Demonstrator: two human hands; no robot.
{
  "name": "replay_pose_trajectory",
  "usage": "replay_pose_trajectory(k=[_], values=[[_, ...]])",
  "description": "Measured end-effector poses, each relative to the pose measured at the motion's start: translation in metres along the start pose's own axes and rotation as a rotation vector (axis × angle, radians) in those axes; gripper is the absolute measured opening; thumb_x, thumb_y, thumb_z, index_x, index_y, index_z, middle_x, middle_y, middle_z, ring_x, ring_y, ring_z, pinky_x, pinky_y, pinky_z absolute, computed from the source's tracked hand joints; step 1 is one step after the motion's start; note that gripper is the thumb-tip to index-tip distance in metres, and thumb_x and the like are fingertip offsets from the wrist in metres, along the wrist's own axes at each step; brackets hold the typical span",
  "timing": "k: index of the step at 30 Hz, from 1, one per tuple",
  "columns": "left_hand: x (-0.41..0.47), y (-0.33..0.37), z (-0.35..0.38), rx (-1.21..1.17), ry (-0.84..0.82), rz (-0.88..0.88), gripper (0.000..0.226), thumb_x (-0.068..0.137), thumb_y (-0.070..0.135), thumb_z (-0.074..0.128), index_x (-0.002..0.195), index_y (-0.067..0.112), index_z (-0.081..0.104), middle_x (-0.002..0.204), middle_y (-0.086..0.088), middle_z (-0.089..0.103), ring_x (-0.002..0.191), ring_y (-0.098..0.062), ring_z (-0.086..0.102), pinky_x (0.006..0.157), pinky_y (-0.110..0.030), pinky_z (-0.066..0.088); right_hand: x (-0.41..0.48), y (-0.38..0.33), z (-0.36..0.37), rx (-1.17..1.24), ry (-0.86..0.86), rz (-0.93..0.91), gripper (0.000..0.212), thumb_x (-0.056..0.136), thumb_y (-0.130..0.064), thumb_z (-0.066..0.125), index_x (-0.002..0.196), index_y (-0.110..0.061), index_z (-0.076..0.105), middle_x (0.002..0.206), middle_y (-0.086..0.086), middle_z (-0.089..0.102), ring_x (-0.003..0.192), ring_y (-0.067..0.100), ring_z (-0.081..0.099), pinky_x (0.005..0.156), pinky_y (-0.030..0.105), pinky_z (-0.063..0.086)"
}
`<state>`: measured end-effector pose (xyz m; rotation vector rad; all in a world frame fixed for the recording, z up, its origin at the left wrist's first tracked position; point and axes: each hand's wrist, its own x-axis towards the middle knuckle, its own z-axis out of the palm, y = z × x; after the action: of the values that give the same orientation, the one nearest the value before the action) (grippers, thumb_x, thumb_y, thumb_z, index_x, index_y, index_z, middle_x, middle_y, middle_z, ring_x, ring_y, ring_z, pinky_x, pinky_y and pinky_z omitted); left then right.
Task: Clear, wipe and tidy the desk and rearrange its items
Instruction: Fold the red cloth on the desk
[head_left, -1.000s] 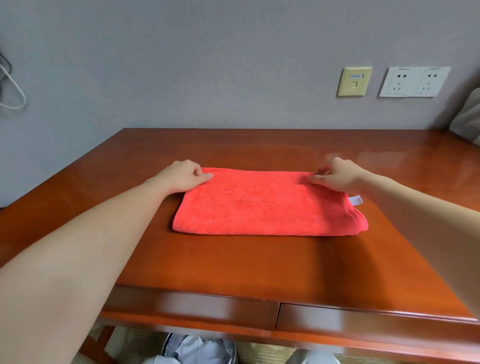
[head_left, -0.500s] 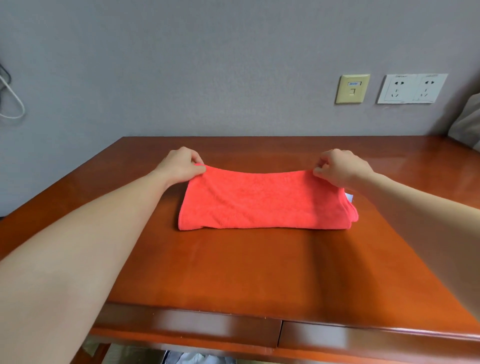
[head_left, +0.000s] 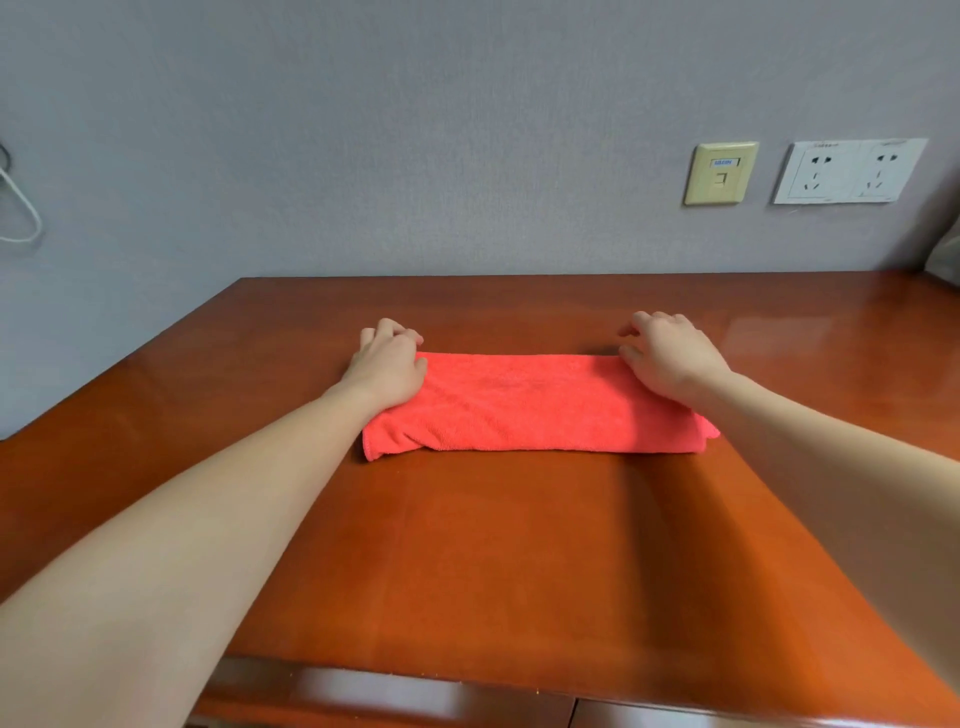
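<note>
A red cloth (head_left: 535, 405), folded into a long narrow band, is lying flat across the middle of the glossy wooden desk (head_left: 493, 545), running left to right. The left hand (head_left: 387, 366) is resting on the cloth's far left corner with its fingers bent over the far edge. Its grip is hiding the corner, so I cannot tell whether it is pinching the fabric. The right hand (head_left: 670, 358) is pressing its palm on the cloth's far right end, its grip loose and holding nothing, the relaxed fingers reaching past the far edge toward the bare wood. On the grey wall behind, a beige wall plate (head_left: 721, 173) and a white double socket (head_left: 849, 170) are sitting side by side, and a white cable (head_left: 18, 208) is hanging at the left edge.
</note>
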<state>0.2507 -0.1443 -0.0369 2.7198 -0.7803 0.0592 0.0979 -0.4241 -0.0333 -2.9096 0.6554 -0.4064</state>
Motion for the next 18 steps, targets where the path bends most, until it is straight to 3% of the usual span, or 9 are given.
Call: replay_pose_trajectory(k=[5,8,11,15,18], values=[[-0.024,0.027,0.004,-0.026,-0.068,0.025,0.049,0.105,0.034,0.036,0.149,0.011,0.039,0.156,-0.010,0.026,0.144,-0.029,0.021,0.117,-0.044,0.022,-0.029,-0.027,0.014,0.143,-0.042,-0.123,0.040,0.098,-0.031,0.048,0.136,-0.017,0.051,0.138,0.008,0.053,0.128,0.032,0.046,0.104,0.041,0.038],[-0.044,0.026,0.015,0.024,-0.184,0.009,0.068,0.102,0.057,0.022,0.157,0.018,0.020,0.165,-0.007,0.009,0.152,-0.025,0.005,0.123,-0.044,0.002,-0.051,-0.030,0.024,0.052,-0.197,-0.148,0.051,0.104,-0.046,0.026,0.152,-0.030,0.029,0.161,0.000,0.023,0.149,0.022,0.019,0.121,0.040,0.012],[-0.066,0.014,0.015,0.046,-0.265,0.111,0.085,0.087,0.079,0.015,0.158,0.034,0.004,0.166,0.004,-0.006,0.152,-0.017,-0.009,0.122,-0.045,-0.009,-0.066,-0.016,0.020,-0.037,-0.249,-0.162,0.053,0.103,-0.051,0.015,0.155,-0.040,0.010,0.164,-0.009,0.005,0.151,0.013,0.003,0.121,0.037,-0.002],[-0.089,-0.004,0.003,0.035,-0.356,0.288,0.093,0.083,0.078,0.040,0.154,0.045,-0.010,0.163,0.009,-0.019,0.151,-0.017,-0.014,0.124,-0.042,-0.002,-0.077,0.008,0.010,-0.069,-0.266,-0.219,0.053,0.102,-0.053,0.013,0.153,-0.046,0.003,0.163,-0.013,0.003,0.150,0.009,0.000,0.123,0.038,-0.002],[-0.091,-0.011,-0.006,-0.018,-0.354,0.303,0.082,0.093,0.062,0.048,0.153,0.048,-0.007,0.163,0.017,-0.015,0.152,-0.014,0.003,0.122,-0.039,0.020,-0.084,0.018,0.005,-0.079,-0.284,-0.235,0.054,0.101,-0.053,0.013,0.153,-0.045,0.001,0.163,-0.013,0.002,0.150,0.009,-0.001,0.123,0.038,-0.003]])
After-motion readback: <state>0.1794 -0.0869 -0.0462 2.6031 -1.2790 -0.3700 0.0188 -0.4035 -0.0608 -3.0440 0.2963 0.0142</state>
